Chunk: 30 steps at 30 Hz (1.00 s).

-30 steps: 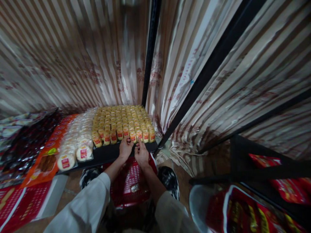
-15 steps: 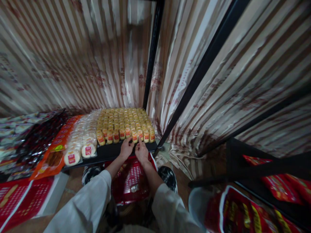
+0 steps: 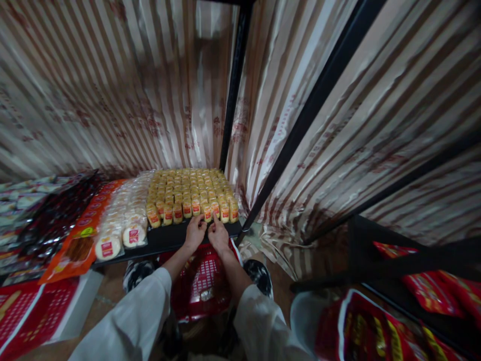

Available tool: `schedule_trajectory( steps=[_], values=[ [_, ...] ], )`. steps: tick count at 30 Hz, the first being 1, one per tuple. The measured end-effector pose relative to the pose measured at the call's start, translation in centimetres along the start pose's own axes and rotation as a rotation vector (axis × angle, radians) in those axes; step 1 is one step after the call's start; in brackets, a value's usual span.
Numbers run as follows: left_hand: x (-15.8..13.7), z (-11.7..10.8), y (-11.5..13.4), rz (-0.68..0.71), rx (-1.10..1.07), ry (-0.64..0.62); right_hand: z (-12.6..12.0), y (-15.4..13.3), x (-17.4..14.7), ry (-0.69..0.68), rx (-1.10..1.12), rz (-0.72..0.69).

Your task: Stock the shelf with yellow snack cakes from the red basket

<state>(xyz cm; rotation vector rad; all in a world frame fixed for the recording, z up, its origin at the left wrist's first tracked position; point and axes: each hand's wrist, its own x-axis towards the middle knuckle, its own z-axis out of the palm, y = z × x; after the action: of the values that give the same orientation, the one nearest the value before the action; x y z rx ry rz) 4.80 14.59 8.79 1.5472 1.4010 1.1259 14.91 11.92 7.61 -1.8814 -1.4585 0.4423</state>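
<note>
Rows of small yellow snack packets [image 3: 188, 188] with red labels stand upright on a black shelf [image 3: 165, 233]. One front-row snack packet [image 3: 207, 212] sits slightly forward of its neighbours. At its lower left side, the bent fingers of my left hand [image 3: 196, 233] are closed on it. My right hand [image 3: 218, 234] pinches it from the lower right, its index finger pointing up along the neighbouring packet. The exact finger contact is small and partly hidden.
White round packaged pastries [image 3: 134, 234], an orange snack bag [image 3: 69, 250] and dark shiny packs [image 3: 52, 215] lie to the left. A red basket [image 3: 205, 283] stands below my hands. Black posts [image 3: 278, 165] rise before striped curtains [image 3: 150, 100]. Red bags [image 3: 432, 293] lie at right.
The view has shifted slightly, so the shelf goods sit a little lower and further left. My hands stay at the same front-row packet.
</note>
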Motion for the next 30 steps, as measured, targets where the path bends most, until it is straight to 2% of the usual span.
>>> schedule_trajectory(
  steps=[7,10,14,21,30],
  values=[
    [-0.4,0.7,-0.4,0.059,0.045,0.048,-1.1,-1.1,0.1,-0.077,-0.084,0.085],
    [-0.5,1.0,-0.5,0.133,0.096,0.071,-1.4,-1.4,0.1,-0.105,-0.108,0.111],
    [-0.7,0.8,-0.6,0.225,0.182,0.042,-1.4,-1.3,0.1,-0.110,-0.073,0.109],
    [-0.2,0.5,-0.6,0.181,0.302,-0.015,-1.2,-0.9,0.1,-0.095,-0.038,0.076],
    [-0.3,0.3,-0.1,0.182,0.311,-0.050,-0.9,-0.2,0.1,-0.078,0.118,0.071]
  ],
)
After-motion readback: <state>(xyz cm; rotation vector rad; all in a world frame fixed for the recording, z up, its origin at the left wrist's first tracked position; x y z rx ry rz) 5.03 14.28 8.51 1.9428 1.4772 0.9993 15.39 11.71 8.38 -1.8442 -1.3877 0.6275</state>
